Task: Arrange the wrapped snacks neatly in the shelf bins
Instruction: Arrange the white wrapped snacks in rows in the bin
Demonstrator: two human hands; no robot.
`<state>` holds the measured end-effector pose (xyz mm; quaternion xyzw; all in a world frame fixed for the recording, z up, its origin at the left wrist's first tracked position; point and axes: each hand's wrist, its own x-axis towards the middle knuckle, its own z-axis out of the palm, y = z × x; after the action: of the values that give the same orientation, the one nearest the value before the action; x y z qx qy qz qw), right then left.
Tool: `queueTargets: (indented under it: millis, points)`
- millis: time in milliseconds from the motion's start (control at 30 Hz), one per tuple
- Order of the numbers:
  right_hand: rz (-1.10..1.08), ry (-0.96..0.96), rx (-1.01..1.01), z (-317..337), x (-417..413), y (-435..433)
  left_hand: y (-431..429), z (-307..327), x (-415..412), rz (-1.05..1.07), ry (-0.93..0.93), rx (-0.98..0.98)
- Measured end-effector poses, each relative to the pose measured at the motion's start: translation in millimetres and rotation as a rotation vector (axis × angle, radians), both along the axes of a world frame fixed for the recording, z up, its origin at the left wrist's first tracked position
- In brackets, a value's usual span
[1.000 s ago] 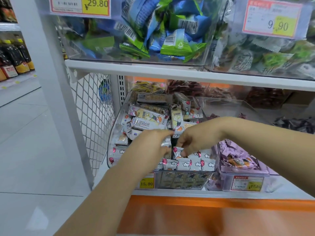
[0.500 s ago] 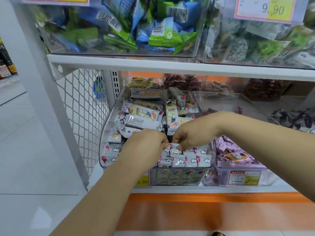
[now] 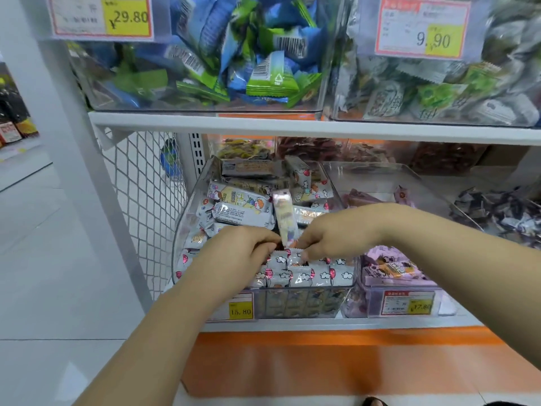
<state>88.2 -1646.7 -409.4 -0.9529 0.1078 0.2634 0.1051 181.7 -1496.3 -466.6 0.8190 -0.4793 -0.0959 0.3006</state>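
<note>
Standing almost upright between the two hands, a slim white foil-wrapped snack pack with a cartoon print (image 3: 283,212) shows blurred while everything round it is sharp. Half a second ago it leaned on the loose pile behind the knuckles; now its crimped lower edge sits down at the fingertips. The right hand (image 3: 336,230) reaches in from the right, fingers curled, its fingertips pinching that lower edge. The left hand (image 3: 234,256) comes up from below with its fingers curled inward just beside the same edge, but whether it grips anything cannot be told. Both hands keep the place they had before, over the front of the clear plastic bin (image 3: 181,238) on the lower white shelf (image 3: 322,325). Under them a tidy row of white packs with red balloon prints (image 3: 322,275) stands on end against the bin's front wall; behind, a loose heap of similar packs (image 3: 240,212) lies at all angles. A yellow price tag reading 15.80 (image 3: 240,310) hangs at the bin's front. Just to the right stands a second clear bin (image 3: 371,300) of purple packs. The view has tipped upward, so the 29.80 tag (image 3: 128,17) above shows whole again.
</note>
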Motion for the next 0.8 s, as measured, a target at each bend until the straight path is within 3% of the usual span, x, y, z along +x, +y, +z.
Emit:
queueTargets:
  millis: [200, 400, 800]
  points:
    - [-0.042, -0.234, -0.046, 4.6, -9.5, 2.7, 44.1, 5.9, 17.4, 0.197, -0.118, -0.216]
    - [-0.156, -0.401, -0.103, -15.3, 17.7, 10.8, 62.4, -0.3, 19.8, 0.224, -0.163, -0.242]
    - [-0.098, -0.012, -0.229, -18.0, 44.0, -3.3, 52.5, -2.5, 23.7, 0.171, -0.2, -0.215]
